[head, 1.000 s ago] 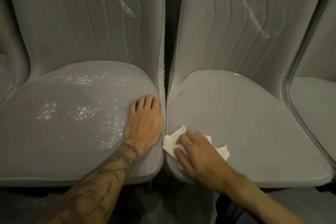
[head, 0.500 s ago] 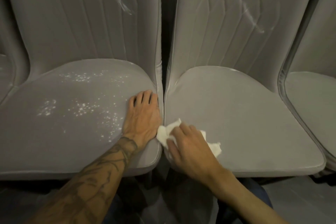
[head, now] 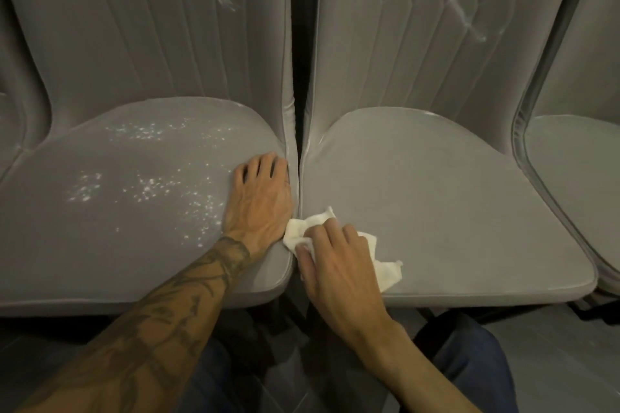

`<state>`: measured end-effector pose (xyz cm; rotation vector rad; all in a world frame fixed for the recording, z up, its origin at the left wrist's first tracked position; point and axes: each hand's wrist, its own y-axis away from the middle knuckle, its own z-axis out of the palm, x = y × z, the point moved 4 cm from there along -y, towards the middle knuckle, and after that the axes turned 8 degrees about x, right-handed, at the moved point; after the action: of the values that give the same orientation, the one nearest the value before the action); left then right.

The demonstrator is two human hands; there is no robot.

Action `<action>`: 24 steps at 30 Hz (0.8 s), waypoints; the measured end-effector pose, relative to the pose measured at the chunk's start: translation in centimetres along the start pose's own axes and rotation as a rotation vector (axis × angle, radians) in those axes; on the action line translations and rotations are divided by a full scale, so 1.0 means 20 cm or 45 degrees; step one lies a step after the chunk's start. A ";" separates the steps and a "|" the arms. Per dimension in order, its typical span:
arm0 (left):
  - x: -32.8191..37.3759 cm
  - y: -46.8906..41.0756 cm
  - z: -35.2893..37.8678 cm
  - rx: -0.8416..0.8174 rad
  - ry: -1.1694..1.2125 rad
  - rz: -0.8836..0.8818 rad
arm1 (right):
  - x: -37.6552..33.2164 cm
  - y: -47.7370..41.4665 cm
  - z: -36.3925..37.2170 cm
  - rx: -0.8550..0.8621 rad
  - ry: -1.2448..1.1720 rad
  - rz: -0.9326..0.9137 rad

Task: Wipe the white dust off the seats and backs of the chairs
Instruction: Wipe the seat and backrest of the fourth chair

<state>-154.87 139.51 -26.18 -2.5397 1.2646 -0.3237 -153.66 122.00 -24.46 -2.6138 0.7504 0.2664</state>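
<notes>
On right seat (head: pixel 453 204), cloth (head: pixel 385 270) diagonal

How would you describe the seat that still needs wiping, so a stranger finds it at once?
Two grey chairs fill the middle, split by a dark gap. Take the left seat, under the left hand. Only it is speckled with white dust; the right seat, under the cloth, looks clean.

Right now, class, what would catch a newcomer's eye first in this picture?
White dust speckles the left chair's seat, beside the left hand resting on it. The right hand grips a crumpled white cloth on the right chair's seat, at its front left corner. White streaks cross both backrests.
</notes>
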 end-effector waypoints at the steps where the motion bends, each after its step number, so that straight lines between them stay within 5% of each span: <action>1: 0.00 0.00 0.00 0.008 -0.003 0.006 | 0.01 0.01 -0.01 -0.004 0.003 -0.013; 7: 0.01 0.00 -0.02 0.049 -0.002 0.032 | 0.21 0.29 -0.14 0.048 0.052 -0.045; 14: 0.02 0.01 -0.03 0.044 -0.009 0.041 | 0.03 0.16 -0.05 0.080 0.038 0.002; 18: 0.04 0.01 -0.05 0.060 -0.001 0.056 | 0.31 0.27 -0.18 0.063 0.081 -0.082; 24: 0.17 0.03 -0.13 0.179 0.078 0.068 | 0.28 0.26 -0.17 0.182 0.163 0.156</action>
<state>-154.11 135.99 -23.79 -2.3906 1.2814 -0.4656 -151.51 113.90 -24.76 -2.4715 0.9392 0.0770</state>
